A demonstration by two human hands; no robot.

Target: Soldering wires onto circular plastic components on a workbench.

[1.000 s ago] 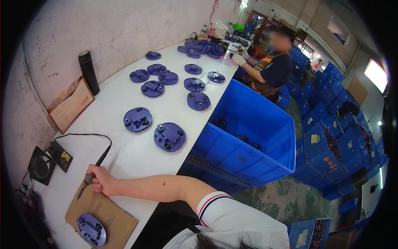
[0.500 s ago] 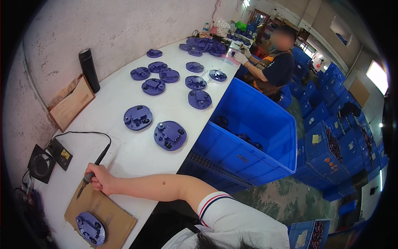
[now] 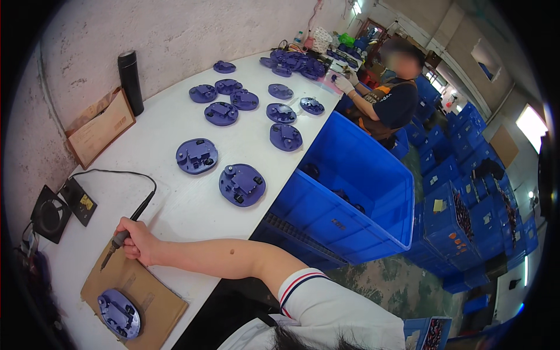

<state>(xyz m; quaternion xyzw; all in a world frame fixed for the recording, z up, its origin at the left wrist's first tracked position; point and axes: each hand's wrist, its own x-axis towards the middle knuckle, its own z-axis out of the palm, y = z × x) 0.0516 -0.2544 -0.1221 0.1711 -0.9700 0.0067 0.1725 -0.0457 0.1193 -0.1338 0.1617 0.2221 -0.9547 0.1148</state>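
While the right hand (image 3: pixel 139 241) grips a soldering iron (image 3: pixel 120 238), a casing (image 3: pixel 119 314) lies nearby.

I have the cardboard (image 3: pixel 157 303) at the near end of the bench (image 3: pixel 157 140), one part (image 3: pixel 119 314) on it, the iron (image 3: pixel 121 238) in the right hand (image 3: pixel 139 242) over its far edge. Beyond, I see more parts (image 3: pixel 242 185), then a heap (image 3: pixel 294 61). Left, by the wall (image 3: pixel 163 35), stand an envelope (image 3: pixel 102 128) and flask (image 3: pixel 130 83); right, a bin (image 3: pixel 364 198).
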